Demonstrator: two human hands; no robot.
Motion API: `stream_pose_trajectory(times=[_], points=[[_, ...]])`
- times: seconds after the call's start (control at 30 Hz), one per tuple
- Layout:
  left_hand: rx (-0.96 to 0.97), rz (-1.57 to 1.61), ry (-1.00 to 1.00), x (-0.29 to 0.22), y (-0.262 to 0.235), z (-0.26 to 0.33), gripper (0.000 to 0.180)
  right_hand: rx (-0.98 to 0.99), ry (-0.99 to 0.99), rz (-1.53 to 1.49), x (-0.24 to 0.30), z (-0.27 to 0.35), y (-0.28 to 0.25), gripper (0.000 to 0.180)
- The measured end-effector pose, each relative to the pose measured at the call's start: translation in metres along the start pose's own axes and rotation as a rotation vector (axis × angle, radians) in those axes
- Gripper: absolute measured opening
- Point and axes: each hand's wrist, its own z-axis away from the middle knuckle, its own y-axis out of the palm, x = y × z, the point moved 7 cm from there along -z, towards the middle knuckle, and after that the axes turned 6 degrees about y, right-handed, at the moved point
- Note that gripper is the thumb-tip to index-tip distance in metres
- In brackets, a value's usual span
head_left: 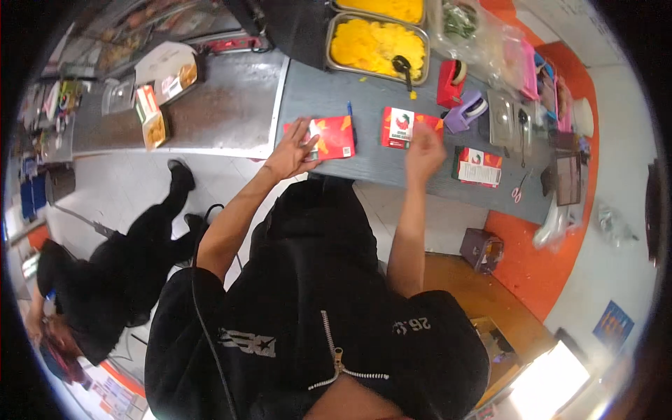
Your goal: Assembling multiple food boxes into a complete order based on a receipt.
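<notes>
My left hand (pixel 290 155) lies with its fingers spread over the left end of a flat red printed carton (pixel 336 138) on the grey table. A blue pen (pixel 350 108) sticks out just behind that carton. My right hand (pixel 425 155) is closed and slightly smeared by motion, above the right part of a second red-and-white printed carton (pixel 399 129). Whether its fingers pinch anything is hidden. To its right rests a small pile of red-and-white printed cards or cartons (pixel 479 168).
Metal trays of yellow food (pixel 364 45), one with a black spoon (pixel 401 64), stand at the back. A red tape dispenser (pixel 448 91), purple tape dispenser (pixel 462 115) and scissors (pixel 518 192) lie rightward. A food box (pixel 150 126) sits left; a person (pixel 119 266) is beyond.
</notes>
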Motion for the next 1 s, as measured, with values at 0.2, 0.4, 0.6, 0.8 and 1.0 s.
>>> stream_pose_trajectory(times=[0.2,0.4,0.6,0.8,1.0], points=[[0.043,-0.033,-0.057,0.001,-0.001,0.004,0.065,0.643,0.509,-0.412,-0.017,0.152,0.136,0.017],[0.213,-0.036,-0.098,0.01,0.008,0.005,0.074,0.473,0.711,-0.271,-0.031,0.163,0.138,0.022],[0.286,-0.1,-0.086,0.006,0.005,-0.01,0.071,0.566,-0.191,-0.008,-0.052,0.151,0.136,0.029],[0.311,-0.107,-0.044,0.011,0.008,-0.016,0.074,0.711,-0.545,0.721,-0.028,0.138,0.137,0.036],[0.061,0.187,-0.192,0.01,-0.029,-0.024,0.079,0.777,-0.323,0.599,-0.016,0.137,0.076,0.04]])
